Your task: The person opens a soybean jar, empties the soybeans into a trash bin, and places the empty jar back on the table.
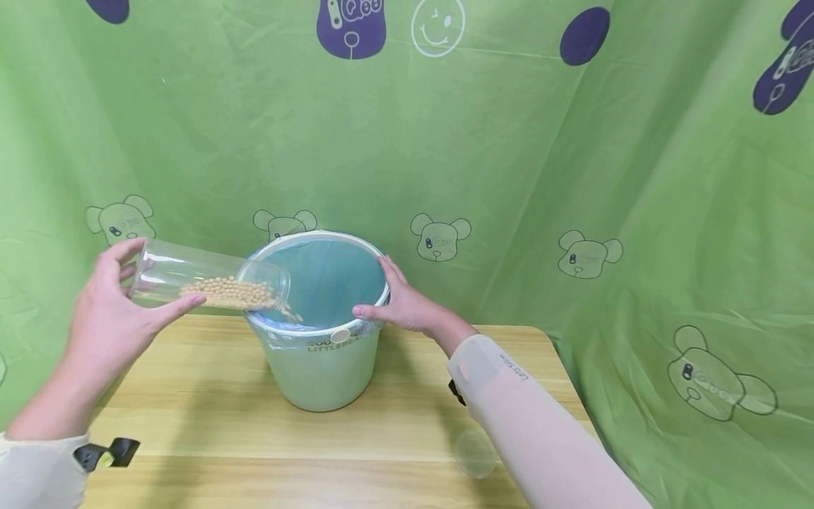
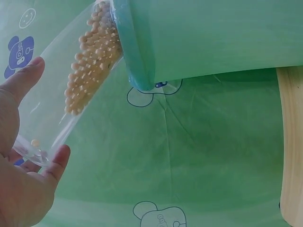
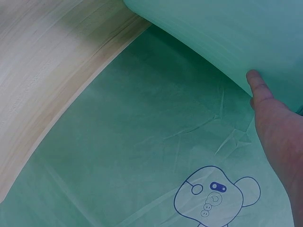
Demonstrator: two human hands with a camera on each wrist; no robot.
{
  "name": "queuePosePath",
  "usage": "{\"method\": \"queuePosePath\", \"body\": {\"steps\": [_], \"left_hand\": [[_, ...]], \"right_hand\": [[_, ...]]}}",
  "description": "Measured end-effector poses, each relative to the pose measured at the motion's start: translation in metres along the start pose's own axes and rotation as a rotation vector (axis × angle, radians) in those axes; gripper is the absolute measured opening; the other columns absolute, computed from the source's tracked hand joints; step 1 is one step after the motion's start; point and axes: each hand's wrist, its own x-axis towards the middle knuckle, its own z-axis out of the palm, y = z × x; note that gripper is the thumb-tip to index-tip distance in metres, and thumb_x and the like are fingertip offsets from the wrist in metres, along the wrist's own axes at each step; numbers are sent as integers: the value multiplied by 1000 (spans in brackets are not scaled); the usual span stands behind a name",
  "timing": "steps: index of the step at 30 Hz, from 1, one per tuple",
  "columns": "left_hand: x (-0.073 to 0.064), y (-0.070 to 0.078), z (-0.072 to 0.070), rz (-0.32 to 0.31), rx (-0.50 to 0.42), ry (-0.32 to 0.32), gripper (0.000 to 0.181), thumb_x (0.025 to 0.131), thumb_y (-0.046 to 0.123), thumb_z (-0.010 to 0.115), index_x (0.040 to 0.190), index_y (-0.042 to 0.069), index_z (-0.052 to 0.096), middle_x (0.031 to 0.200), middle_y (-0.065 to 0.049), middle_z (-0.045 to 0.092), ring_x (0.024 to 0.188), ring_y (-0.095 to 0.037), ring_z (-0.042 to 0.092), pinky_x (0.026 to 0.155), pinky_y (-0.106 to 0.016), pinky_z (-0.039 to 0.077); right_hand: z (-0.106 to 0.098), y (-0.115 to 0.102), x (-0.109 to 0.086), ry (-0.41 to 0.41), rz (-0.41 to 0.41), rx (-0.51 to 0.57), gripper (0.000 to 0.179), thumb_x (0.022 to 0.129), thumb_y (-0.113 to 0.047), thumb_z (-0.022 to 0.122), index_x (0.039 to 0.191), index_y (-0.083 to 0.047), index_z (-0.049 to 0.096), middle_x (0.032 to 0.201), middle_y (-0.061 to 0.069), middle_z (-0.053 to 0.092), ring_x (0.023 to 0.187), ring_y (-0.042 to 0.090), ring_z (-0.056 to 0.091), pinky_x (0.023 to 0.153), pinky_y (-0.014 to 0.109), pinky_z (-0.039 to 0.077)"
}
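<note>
My left hand (image 1: 111,304) grips a clear plastic jar (image 1: 184,261), its thumb along the near side and its fingers around the base end. Tilted nearly flat, the jar rests its mouth over the left rim of a pale green trash can (image 1: 321,375). Soybeans (image 2: 94,61) lie along the jar's lower side, and some spill from the mouth into the can. At the can's right rim is my right hand (image 1: 407,304), holding it with thumb in front and fingers farther back. The can's bottom inside is hidden.
The trash can has a white rim ring and a thin plastic liner (image 1: 273,336) folded over it. A round clear lid (image 1: 475,454) lies on the wooden table (image 1: 210,424), near my right forearm. Behind hangs a green printed curtain (image 1: 407,141).
</note>
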Motion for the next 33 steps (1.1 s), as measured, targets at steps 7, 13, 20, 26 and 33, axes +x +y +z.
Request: {"method": "queuePosePath", "body": {"steps": [7,13,20,26,33], "left_hand": [[3,0,1,24,26,27,122,84,47,94,175,26,15,175,-25,28,143,-57,48,105,-81,46],[3,3,1,37,27,17,120,85,48,92,175,34,14,178,-20,29,147,-60,45,110,-85,39],[3,6,3,35,-27,-7,116,87,46,91,172,48,12,180,-15,25,149,-60,42,113,-85,37],[5,4,4,42,-54,-58,113,89,44,90,169,54,10,178,-18,23,138,-47,57,106,-37,62],[6,2,7,66,-55,-41,114,88,41,91,170,50,13,171,-22,31,98,13,56,75,-2,53]], "right_hand": [[0,0,0,-4,2,5,131,87,-46,91,176,-30,-4,184,2,-19,170,44,2,137,63,16],[1,1,0,-5,1,3,131,86,-47,91,176,-29,-4,184,3,-18,170,45,3,136,63,17],[0,0,-1,-2,-3,1,131,86,-47,91,176,-30,-3,184,4,-18,170,45,3,136,63,18],[1,1,-1,-1,-6,9,131,86,-47,91,176,-31,-3,184,4,-19,170,46,4,136,64,18],[1,2,0,5,-8,12,128,89,-43,90,176,-31,-3,184,4,-18,170,45,3,136,64,16]]}}
